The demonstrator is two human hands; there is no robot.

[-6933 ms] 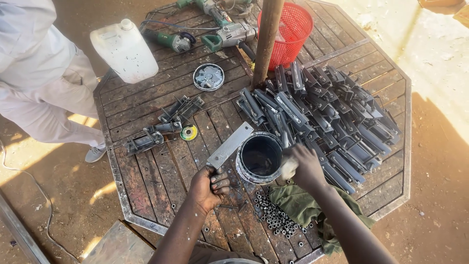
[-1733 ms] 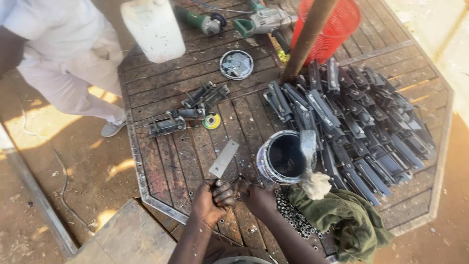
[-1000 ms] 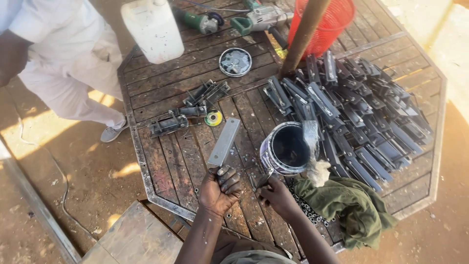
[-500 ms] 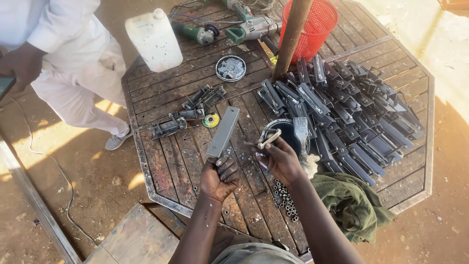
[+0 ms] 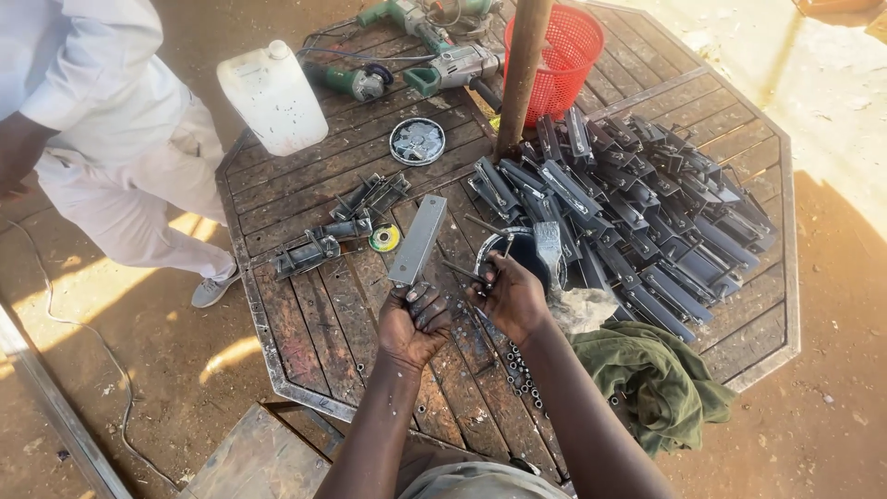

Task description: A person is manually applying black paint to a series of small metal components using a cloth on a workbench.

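Since half a second earlier, both hands had drawn slightly back toward the person, the flat metal bar (image 5: 418,239) keeping its slant over the wooden table (image 5: 305,323); the left hand (image 5: 413,322) was closed on the bar's lower end, its upper end pointing toward a round tin lid (image 5: 417,141); the right hand (image 5: 509,296) pinched a thin metal rod (image 5: 465,273) just in front of the dark paint can (image 5: 524,249), a brush (image 5: 549,246) resting in the can; a heap of dark metal parts (image 5: 647,212) lay beyond; a green cloth (image 5: 652,376) sat by the right forearm; a person in white (image 5: 111,129) stood beside a white jug (image 5: 271,96).
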